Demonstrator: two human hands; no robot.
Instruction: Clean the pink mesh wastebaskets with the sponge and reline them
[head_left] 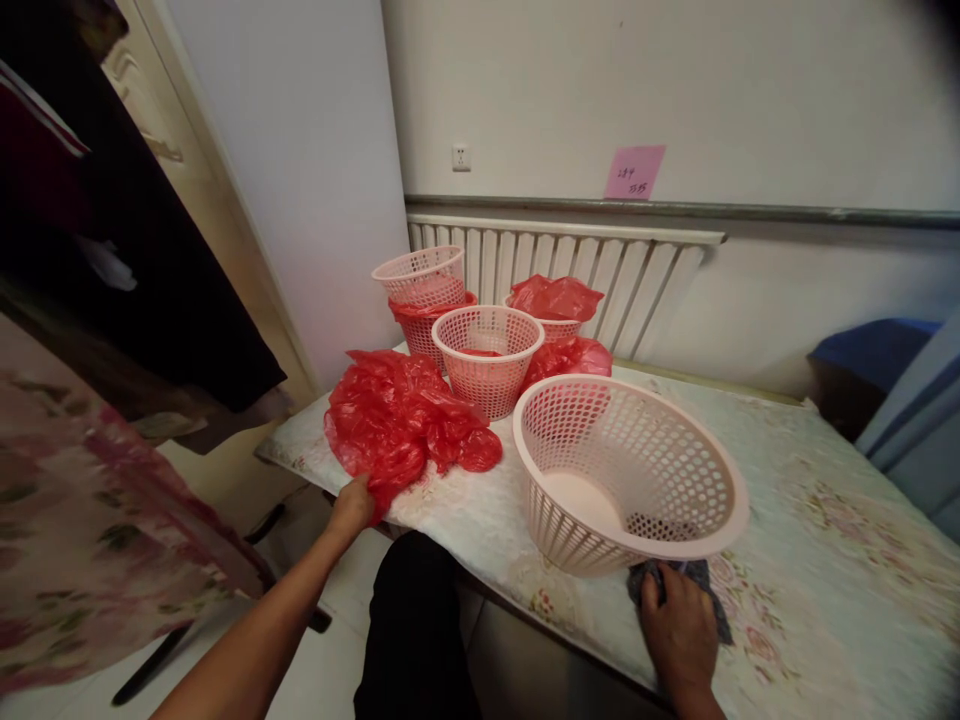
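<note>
My left hand (352,507) is closed on the near edge of a crumpled red plastic bag (401,410) at the table's left front. In my right hand (681,630), fingers curled, is a dark grey cloth (709,580), pressed to the tabletop. Just beyond that cloth stands a large pale pink plastic basket (585,500) with holes in its wall. A smaller pink basket (491,385) stands behind the red bag, with something red low inside it.
Further back are a stacked pink basket (427,275), another basket topped by a red bag (555,298), and more red plastic (574,358). The floral-covered table (840,500) meets a wall with a radiator (645,275). Clothes (142,230) hang at left; my knee (412,630) is below the edge.
</note>
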